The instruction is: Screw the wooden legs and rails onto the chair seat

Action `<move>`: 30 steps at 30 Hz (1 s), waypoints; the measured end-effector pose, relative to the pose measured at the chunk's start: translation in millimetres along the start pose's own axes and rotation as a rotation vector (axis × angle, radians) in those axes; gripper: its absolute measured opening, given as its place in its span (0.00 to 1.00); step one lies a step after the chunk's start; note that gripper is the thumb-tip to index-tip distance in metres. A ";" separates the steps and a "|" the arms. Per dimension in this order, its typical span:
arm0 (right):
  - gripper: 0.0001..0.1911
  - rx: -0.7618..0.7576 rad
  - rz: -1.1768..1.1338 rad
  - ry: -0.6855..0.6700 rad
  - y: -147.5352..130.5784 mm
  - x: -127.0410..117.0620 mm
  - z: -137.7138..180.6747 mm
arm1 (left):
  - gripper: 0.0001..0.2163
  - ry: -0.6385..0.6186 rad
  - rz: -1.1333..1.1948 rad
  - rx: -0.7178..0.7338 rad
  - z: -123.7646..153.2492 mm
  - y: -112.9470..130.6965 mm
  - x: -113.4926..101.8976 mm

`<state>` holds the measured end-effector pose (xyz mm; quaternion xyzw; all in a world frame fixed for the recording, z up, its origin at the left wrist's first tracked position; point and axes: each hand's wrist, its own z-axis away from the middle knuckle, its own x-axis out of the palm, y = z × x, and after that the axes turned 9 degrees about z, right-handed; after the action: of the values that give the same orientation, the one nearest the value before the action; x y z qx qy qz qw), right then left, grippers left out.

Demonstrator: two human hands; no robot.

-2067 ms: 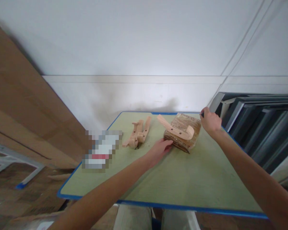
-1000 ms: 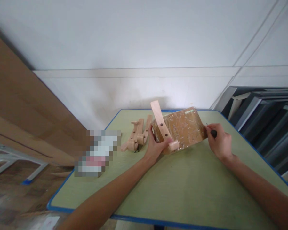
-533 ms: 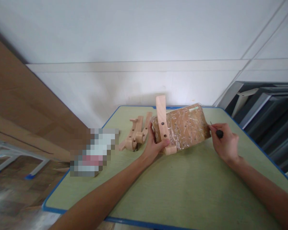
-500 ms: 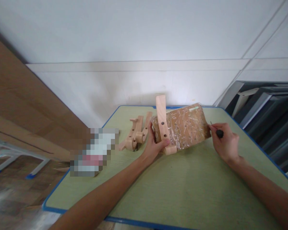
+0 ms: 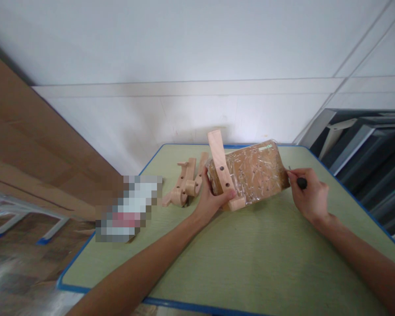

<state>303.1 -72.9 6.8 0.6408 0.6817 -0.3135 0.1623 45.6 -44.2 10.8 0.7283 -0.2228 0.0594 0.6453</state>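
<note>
A flat brown block [image 5: 255,171], wrapped in clear plastic and dotted with small holes, is held tilted above the table. Across its left end lies a pale wooden piece [image 5: 219,151] with two dark holes or screw heads and a short foot at the bottom. My left hand [image 5: 213,193] is closed round that end, thumb pressing the wooden piece against the block. At the block's right corner my right hand [image 5: 307,193] is closed, fingertips pinched. It holds a dark-handled tool [image 5: 302,183] with a thin metal shaft; the tool's exact kind is unclear.
Several similar wooden parts [image 5: 186,182] lie left of my left hand. A blurred-out flat item [image 5: 134,208] rests on the left of the green, blue-edged table [image 5: 250,259]. Cardboard [image 5: 46,145] leans at left, dark panels [image 5: 365,149] stand at right, and a white wall rises behind.
The upper end of the wooden piece has swung left, and its foot has shifted slightly right, so it leans more across the block. Both hands stay nearly in place.
</note>
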 end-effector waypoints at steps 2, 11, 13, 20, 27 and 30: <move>0.09 -0.005 0.001 -0.001 -0.2 0.1 0.2 | 0.46 0.005 0.008 -0.006 -0.7 -0.6 0.0; 0.10 -0.110 0.174 -0.054 6.2 -13.4 -13.5 | 0.45 -0.018 0.072 0.003 -0.2 -1.0 0.2; 0.08 -0.044 0.087 -0.047 -0.8 -29.8 -24.7 | 0.46 -0.017 0.077 0.005 0.3 -0.8 0.4; 0.07 0.159 -0.835 -0.610 -70.7 -74.2 -43.5 | 0.48 -0.008 0.041 -0.007 1.8 2.3 2.6; 0.07 0.076 -1.007 -0.804 -111.2 -48.3 -31.5 | 0.48 -0.036 -0.048 0.033 7.3 6.9 4.3; 0.07 0.031 -0.983 -0.782 -111.3 -44.6 -29.4 | 0.49 -0.072 -0.044 0.056 8.3 6.8 4.5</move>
<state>205.5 -86.7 81.0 0.0929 0.7822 -0.5726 0.2274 45.3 -53.8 17.3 0.7525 -0.2282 0.0252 0.6173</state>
